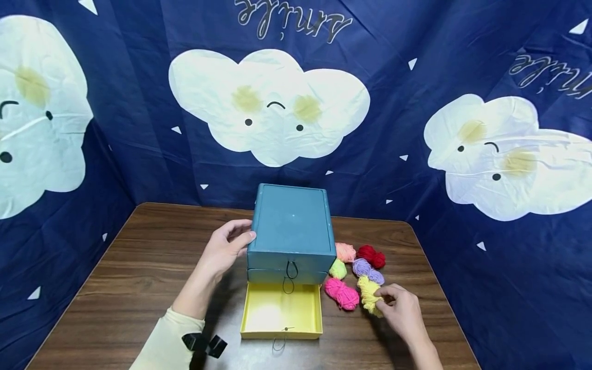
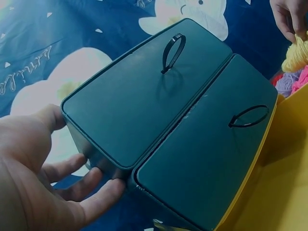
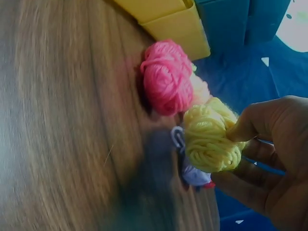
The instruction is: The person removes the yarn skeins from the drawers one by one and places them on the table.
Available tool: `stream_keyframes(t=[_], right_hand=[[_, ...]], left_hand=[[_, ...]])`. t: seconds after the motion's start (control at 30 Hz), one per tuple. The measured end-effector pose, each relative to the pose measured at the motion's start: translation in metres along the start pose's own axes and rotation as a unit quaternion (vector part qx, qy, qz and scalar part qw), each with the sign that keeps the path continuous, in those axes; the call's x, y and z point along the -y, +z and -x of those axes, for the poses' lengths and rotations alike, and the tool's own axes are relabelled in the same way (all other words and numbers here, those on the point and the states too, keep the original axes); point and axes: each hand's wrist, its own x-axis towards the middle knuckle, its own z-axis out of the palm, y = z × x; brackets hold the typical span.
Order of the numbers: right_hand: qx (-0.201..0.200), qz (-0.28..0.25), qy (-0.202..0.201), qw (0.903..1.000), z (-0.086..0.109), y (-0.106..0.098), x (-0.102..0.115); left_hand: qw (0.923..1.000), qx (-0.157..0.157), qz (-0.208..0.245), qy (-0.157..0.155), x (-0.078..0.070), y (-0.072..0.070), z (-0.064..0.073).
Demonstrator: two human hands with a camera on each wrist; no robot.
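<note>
My left hand [image 1: 226, 245] rests against the left side of a teal drawer box [image 1: 293, 221], thumb near its top edge. In the left wrist view its fingertips touch the box's side wall and are not wrapped around it. The bottom yellow drawer [image 1: 282, 311] is pulled out, with nothing in it; two teal drawer fronts above it are closed, each with a black loop pull [image 2: 174, 53]. At the right, my right hand [image 1: 401, 311] pinches a yellow yarn skein [image 3: 211, 137] between thumb and fingers. In the right wrist view the skein appears raised over the wooden table [image 3: 72, 120].
Beside the box's right side lie a hot pink skein [image 1: 342, 294], a lime green skein [image 1: 338, 269], a peach skein [image 1: 345, 252], a purple skein [image 1: 367, 270] and a red skein [image 1: 371, 256]. A blue cloud-print cloth [image 1: 388, 31] hangs behind the table and along both sides.
</note>
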Motion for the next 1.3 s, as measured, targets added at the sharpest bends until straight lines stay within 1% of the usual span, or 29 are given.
stream_keyframes(t=[0.23,0.47,0.73,0.93,1.3], right_hand=[[0.013,0.017,0.027,0.9994,-0.001,0.004,-0.013],[0.039,0.022,0.025,0.9987,-0.002,0.004,-0.02],[0.066,0.038,0.032,0.9966,-0.001,0.004,-0.028],[0.079,0.04,0.042,0.9952,-0.003,0.003,-0.028],[0.08,0.043,0.041,0.9951,-0.005,-0.003,-0.023]], left_hand=[[1.0,0.0,-0.007,-0.001,0.0,0.0,0.001],[1.0,0.001,-0.001,0.008,0.0,0.0,-0.001],[1.0,0.002,-0.003,0.005,0.001,-0.001,-0.002],[1.0,0.001,-0.001,0.004,0.001,-0.001,-0.002],[1.0,0.0,-0.004,0.003,-0.001,0.0,-0.002]])
